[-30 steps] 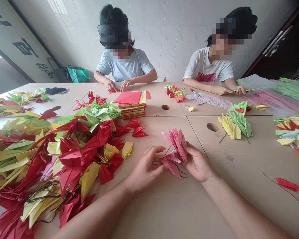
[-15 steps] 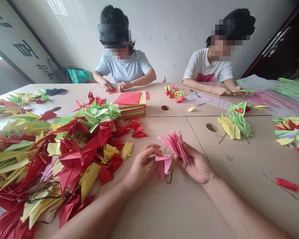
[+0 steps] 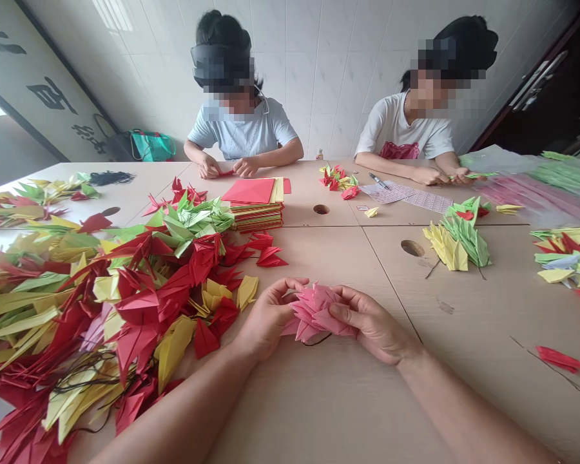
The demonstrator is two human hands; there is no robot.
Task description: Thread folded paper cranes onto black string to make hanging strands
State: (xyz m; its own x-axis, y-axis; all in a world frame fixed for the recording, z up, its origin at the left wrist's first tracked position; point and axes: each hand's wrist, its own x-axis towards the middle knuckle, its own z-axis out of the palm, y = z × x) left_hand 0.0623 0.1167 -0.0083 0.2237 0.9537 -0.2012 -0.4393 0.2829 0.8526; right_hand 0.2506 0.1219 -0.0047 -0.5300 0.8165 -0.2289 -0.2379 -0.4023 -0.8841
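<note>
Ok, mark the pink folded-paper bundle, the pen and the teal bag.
Pink folded-paper bundle [image 3: 315, 308]: head view, middle of its folded pieces, between the two hands.
Pen [image 3: 379, 181]: head view, middle of its barrel.
Teal bag [image 3: 153, 147]: head view, middle of its front side.

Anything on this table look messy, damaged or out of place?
There's a dark smudge on the table beyond the right hand, perhaps a stain. Black cords look tangled in the left pile of folded paper. I see nothing clearly torn.
</note>
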